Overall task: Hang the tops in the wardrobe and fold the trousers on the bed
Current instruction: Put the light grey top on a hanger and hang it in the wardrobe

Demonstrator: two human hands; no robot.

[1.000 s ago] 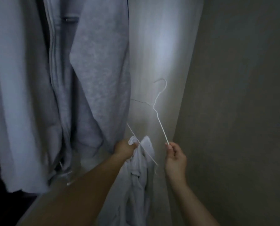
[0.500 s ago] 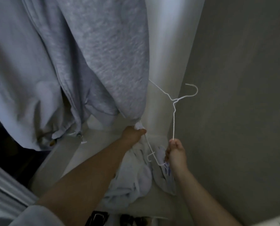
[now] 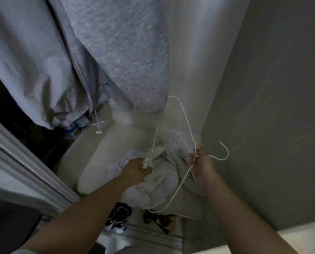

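Hanging from the left hand (image 3: 138, 170), a white top (image 3: 164, 182) droops in a crumpled bunch over the pale wardrobe shelf (image 3: 105, 156), low and centre in the view. That hand's fingers are curled tight round a wad of the fabric, knuckles up, and 1 thin arm of the hanger (image 3: 185, 121) runs right past the fist.

At 3 o'clock from that fist, just beside it, the right hand (image 3: 201, 164) pinches the white wire hanger at its twisted neck, thumb and fingertips closed on the wire. The hook points off toward 3 o'clock, out over the grey wall (image 3: 272, 107). The hanger's frame loops up toward 12 o'clock and down toward 6 o'clock, its lower corner lying across the hanging cloth. Whether the wire is already inside the top I cannot tell.

Above, from 10 to 12 o'clock, a grey sweatshirt (image 3: 123, 52) and a paler grey garment (image 3: 30, 61) hang in the wardrobe, their hems just clear of the shelf. A small white plastic tag (image 3: 98, 123) dangles under them, at 11 o'clock from the left hand.

At 6 o'clock, below the shelf edge, sit 2 black and white trainers (image 3: 119, 217), with a darker pair of shoes (image 3: 158, 219) just to their right. At 8 o'clock a pale door frame (image 3: 24, 162) slants across.
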